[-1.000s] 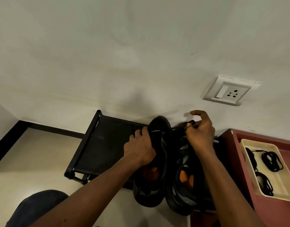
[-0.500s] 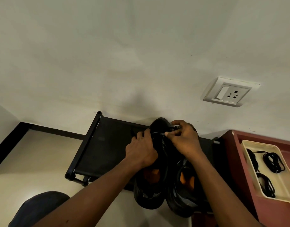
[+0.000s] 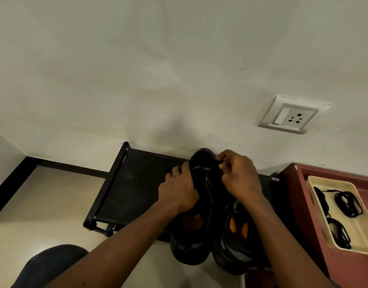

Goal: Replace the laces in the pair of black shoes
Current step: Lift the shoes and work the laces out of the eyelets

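Note:
Two black shoes with orange insoles stand side by side on a low black rack [image 3: 133, 190], toes toward the wall. My left hand [image 3: 179, 190] grips the left side of the left shoe [image 3: 201, 204]. My right hand [image 3: 239, 179] is over the toe end of the same shoe, its fingertips pinching something small at the top eyelets; the lace itself is too dark to make out. The right shoe [image 3: 235, 246] sits partly under my right forearm. Spare black laces [image 3: 347, 204] lie coiled in a cream tray [image 3: 364, 235] at the right.
The tray rests on a maroon cabinet [image 3: 299, 196] right of the rack. A white wall with a switch-and-socket plate [image 3: 291, 117] rises behind. Pale floor with a black skirting lies to the left. My knee in dark cloth [image 3: 48, 265] is at bottom left.
My right hand has moved left from the right shoe's toe to the left shoe's toe and now pinches there. My left hand keeps its hold on the left shoe.

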{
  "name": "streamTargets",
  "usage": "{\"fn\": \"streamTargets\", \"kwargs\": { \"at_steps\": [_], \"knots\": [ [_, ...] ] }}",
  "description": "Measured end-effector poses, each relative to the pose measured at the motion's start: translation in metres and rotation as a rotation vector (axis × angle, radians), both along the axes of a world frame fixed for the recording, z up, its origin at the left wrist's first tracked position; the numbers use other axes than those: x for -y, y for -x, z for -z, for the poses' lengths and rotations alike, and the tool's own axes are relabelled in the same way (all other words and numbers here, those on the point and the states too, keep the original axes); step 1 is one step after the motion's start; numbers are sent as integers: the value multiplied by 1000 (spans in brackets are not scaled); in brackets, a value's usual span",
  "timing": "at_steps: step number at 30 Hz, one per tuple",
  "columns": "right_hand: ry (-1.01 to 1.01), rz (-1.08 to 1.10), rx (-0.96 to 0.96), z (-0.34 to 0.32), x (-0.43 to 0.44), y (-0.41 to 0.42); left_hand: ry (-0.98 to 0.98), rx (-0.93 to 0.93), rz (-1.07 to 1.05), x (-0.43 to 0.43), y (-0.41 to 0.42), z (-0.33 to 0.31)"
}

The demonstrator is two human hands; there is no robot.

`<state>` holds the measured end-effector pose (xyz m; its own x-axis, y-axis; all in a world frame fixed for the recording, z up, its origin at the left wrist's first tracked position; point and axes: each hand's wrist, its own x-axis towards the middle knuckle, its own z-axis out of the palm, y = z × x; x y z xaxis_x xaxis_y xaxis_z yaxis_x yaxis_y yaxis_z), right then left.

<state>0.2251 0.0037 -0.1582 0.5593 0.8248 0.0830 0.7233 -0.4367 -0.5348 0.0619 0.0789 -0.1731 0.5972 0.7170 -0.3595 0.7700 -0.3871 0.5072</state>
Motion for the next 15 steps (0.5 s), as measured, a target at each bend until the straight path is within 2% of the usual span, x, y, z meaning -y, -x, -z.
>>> {"fn": "streamTargets", "kwargs": {
  "at_steps": [9, 11, 15],
  "knots": [
    [-145, 348, 164, -19, 20, -38, 0, 0, -3, -1, 1, 0],
    [-104, 316, 174, -16, 20, -37, 1, 2, -1, -1, 1, 0],
    [72, 57, 44, -8, 12, -22, 9, 10, 3, -1, 0, 0]
  ]
}}
